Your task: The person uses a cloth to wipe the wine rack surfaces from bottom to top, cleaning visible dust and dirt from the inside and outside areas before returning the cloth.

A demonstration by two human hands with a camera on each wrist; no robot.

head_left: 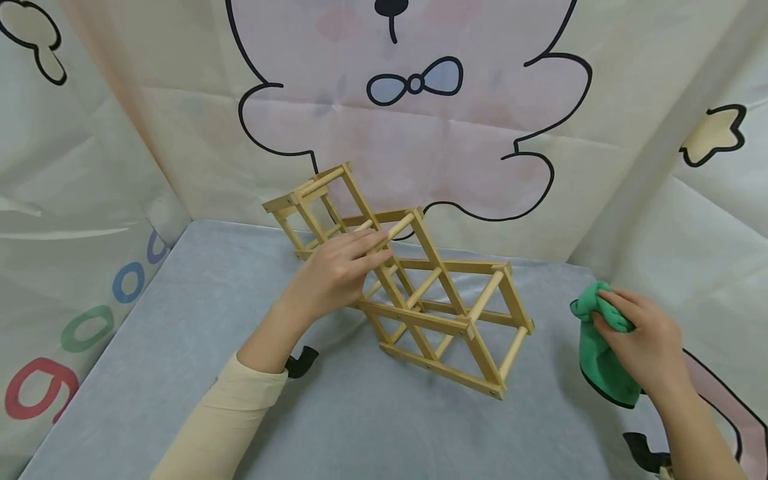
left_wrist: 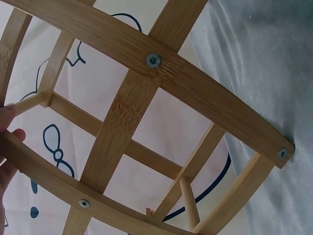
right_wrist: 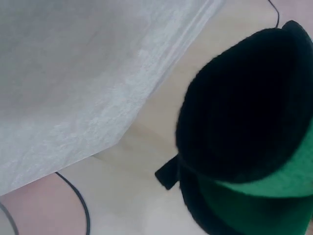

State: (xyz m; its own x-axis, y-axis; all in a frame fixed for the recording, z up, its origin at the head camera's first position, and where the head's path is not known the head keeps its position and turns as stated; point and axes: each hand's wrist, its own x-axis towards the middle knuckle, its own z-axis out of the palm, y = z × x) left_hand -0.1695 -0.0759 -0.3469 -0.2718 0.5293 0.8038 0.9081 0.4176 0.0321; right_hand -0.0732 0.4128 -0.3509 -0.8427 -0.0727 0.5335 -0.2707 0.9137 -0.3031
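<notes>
A light wooden rack (head_left: pixel 420 319), built of flat slats and round dowels, stands tilted on the table, its far left end raised. My left hand (head_left: pixel 336 275) grips it at the upper middle, fingers over a bar. In the left wrist view, fingertips (left_wrist: pixel 7 120) show at the left edge beside the bolted slats (left_wrist: pixel 117 122). Off to the right, my right hand (head_left: pixel 648 333) holds a bunched green cloth (head_left: pixel 606 367) with dark edging. It hangs down from the fingers by the table's right side. Dark folds of the cloth (right_wrist: pixel 239 107) fill the right part of the right wrist view.
A pale blue-grey cloth covers the table (head_left: pixel 180 347). White printed fabric (head_left: pixel 192 120) hangs behind and on both sides, close to the table edges. Black pieces stick out at the left wrist (head_left: pixel 303 362) and the right wrist (head_left: pixel 643 455).
</notes>
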